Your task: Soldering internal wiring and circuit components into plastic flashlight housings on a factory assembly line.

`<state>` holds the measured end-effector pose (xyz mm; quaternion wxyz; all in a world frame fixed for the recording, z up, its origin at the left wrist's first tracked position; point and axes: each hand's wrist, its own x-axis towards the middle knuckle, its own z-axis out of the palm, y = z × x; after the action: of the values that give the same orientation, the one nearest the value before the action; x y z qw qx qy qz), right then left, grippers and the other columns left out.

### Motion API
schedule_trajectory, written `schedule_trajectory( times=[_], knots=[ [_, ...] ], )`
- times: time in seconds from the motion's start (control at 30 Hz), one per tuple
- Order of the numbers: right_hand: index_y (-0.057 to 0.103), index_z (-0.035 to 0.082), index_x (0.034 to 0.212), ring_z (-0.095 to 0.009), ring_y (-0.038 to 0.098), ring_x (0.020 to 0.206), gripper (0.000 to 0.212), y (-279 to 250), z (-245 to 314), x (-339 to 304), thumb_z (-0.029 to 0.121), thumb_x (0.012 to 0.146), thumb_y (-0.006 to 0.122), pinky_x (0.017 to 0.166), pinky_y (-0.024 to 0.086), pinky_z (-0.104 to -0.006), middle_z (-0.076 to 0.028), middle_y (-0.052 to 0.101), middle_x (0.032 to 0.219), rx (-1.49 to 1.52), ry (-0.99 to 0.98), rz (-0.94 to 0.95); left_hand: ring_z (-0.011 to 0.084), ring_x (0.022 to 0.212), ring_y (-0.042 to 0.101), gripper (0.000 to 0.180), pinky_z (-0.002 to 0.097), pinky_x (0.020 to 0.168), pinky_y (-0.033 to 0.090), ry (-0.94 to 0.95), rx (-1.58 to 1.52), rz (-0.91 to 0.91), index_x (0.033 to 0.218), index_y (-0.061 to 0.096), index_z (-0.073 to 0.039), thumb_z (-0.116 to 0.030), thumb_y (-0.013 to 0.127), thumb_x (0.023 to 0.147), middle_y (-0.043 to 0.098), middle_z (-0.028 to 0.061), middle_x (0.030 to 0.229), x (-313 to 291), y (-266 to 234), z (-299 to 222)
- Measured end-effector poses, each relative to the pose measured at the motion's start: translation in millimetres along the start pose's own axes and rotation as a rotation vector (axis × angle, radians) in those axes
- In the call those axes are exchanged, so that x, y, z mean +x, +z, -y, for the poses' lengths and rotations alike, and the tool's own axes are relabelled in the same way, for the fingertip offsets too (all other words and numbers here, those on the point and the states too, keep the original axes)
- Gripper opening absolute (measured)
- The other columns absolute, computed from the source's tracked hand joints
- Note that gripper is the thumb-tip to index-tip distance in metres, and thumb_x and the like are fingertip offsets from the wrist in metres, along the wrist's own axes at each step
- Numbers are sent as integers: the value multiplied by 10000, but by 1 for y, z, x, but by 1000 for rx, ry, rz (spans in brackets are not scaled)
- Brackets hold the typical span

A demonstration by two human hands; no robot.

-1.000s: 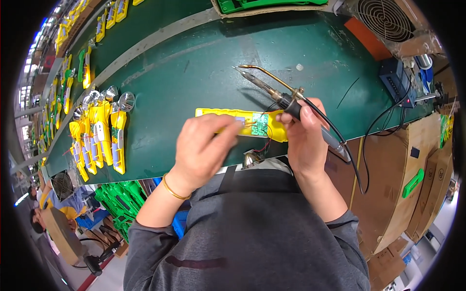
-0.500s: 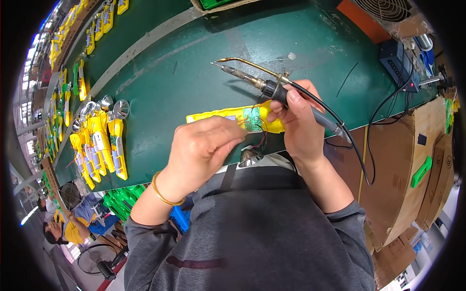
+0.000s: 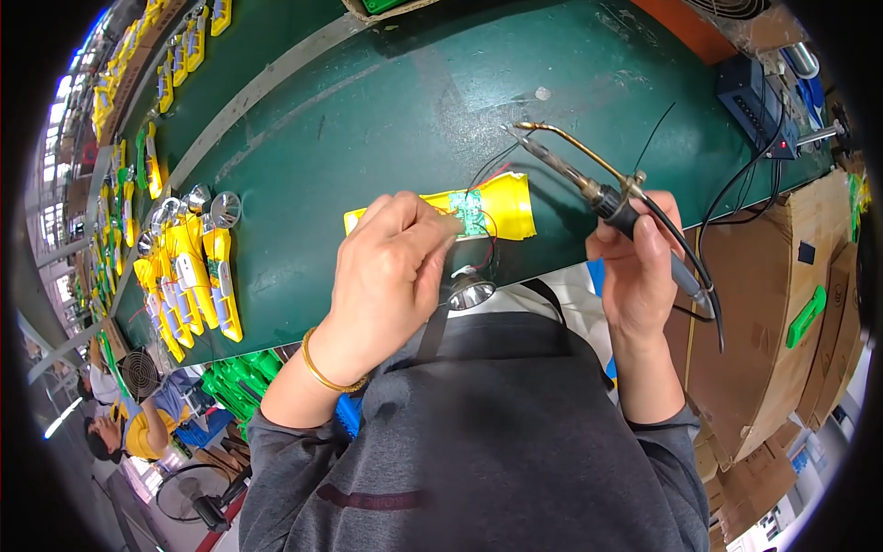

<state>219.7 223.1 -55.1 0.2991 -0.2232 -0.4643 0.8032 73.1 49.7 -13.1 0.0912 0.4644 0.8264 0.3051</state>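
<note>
A yellow plastic flashlight housing [image 3: 510, 204] lies on the bench in front of me, a small green circuit board [image 3: 471, 212] on it. Thin red and black wires run from the board. One pair leads down to a silver reflector [image 3: 471, 292] near the bench's front edge. My left hand [image 3: 391, 262] is closed in a pinch at the board's left side, over part of the housing; what the fingertips hold is hidden. In my right hand [image 3: 644, 267] is a soldering iron [image 3: 589, 189] with a brass tube along it, its tip raised and apart from the board.
Several yellow housings with reflectors [image 3: 189, 267] lie in a group at the left. More yellow and green pieces line the far left. A blue power box [image 3: 756, 106] with black cables stands at the right back, above cardboard boxes [image 3: 736, 340]. A person [image 3: 152, 423] sits at lower left.
My right hand has drawn the soldering iron away to the right, off the board. The housing has shifted slightly left and up, and my left hand's pinch stays at the board's left side.
</note>
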Motion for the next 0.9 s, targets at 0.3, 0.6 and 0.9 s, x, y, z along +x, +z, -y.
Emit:
schedule_trajectory(
  times=[0.3,0.6,0.9],
  knots=[
    [475,21,960,-177,552,611,254,-13,10,-5,232,855,569,557,472,-287,-113,575,761,-87,-7,18,234,713,516,64,338,675,378,-14,146,55,761,636,-56,-53,672,708,585,59,749,6,-6,-10],
    [501,-2,918,-141,543,582,262,-15,29,2,195,792,619,530,435,-231,-102,571,704,-327,59,136,263,734,541,54,379,669,364,-39,247,171,672,622,-64,-79,603,720,548,90,690,20,-10,-13],
    [539,-11,827,-98,550,558,140,-15,44,22,35,708,597,527,451,-215,-73,580,691,-623,63,362,272,720,550,102,390,664,370,-38,266,199,653,618,-34,-84,588,737,552,105,661,23,-10,-12]
  ],
)
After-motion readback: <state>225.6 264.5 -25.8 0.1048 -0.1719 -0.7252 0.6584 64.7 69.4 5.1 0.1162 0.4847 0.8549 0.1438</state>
